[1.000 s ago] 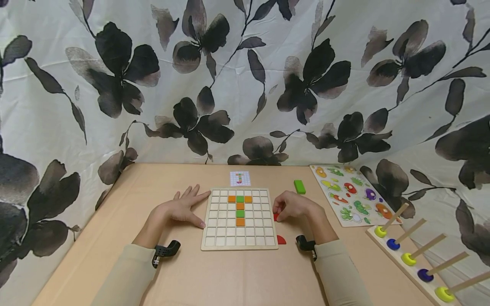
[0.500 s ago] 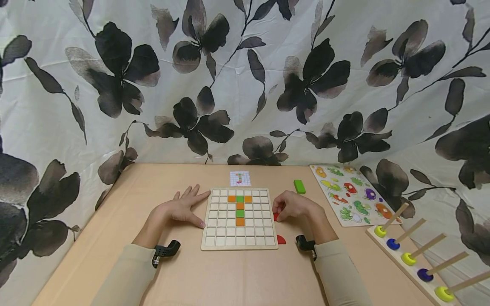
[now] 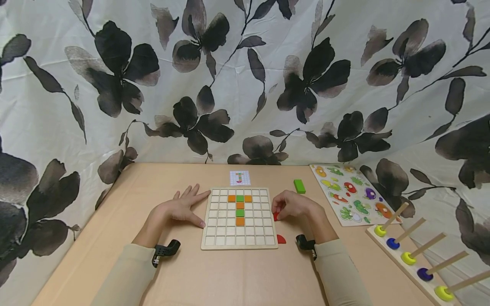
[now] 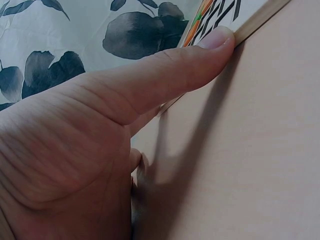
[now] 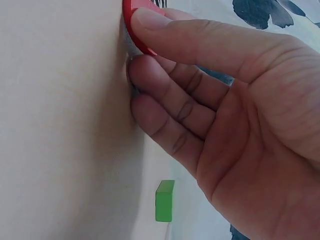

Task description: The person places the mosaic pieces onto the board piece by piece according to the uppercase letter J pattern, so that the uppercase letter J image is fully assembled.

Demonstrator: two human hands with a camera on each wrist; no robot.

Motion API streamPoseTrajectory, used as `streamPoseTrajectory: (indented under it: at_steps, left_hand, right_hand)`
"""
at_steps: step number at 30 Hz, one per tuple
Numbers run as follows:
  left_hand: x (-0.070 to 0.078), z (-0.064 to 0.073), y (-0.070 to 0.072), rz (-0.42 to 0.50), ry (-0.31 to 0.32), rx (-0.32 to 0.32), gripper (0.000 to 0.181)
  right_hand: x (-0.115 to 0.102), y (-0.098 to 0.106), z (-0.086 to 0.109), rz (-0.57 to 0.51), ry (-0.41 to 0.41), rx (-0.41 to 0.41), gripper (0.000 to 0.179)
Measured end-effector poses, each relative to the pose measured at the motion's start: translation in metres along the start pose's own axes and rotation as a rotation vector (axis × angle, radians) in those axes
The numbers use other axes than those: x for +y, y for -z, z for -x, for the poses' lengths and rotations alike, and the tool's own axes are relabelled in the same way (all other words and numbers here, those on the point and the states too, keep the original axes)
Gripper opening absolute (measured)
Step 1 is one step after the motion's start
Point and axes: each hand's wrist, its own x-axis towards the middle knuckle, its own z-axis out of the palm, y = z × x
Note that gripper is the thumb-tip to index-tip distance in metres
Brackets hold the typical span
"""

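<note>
A pale wooden board (image 3: 222,233) with a grid of square cells lies on the table. Several orange and green squares form a T in it, among them a green square (image 3: 240,212) and an orange square (image 3: 240,221). My left hand (image 3: 180,209) rests flat with fingers spread, its thumb (image 4: 215,47) and index fingertip touching the board's left edge. At the right edge, my right hand (image 3: 292,206) pinches a red curved-edged block (image 5: 136,30) between thumb and fingers, which partly hide it. Nearer me, a second red round-edged block (image 3: 281,239) lies beside the board.
Behind the board lies a small card (image 3: 240,178) with a coloured pattern on a grid. A green rectangular block (image 3: 300,187) is beyond my right hand. Farther right are a board with fruit and vegetable pictures (image 3: 337,208) and a peg stand (image 3: 402,265) with yellow and blue rings.
</note>
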Motion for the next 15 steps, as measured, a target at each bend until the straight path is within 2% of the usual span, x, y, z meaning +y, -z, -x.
streamPoseTrajectory:
  at_steps: [15]
  left_hand:
    - [0.0007,0.0009,0.0003,-0.003,0.004,-0.002,0.118]
  right_hand:
    - [-0.0002,0.0008,0.0009,-0.016,-0.013,-0.017,0.011]
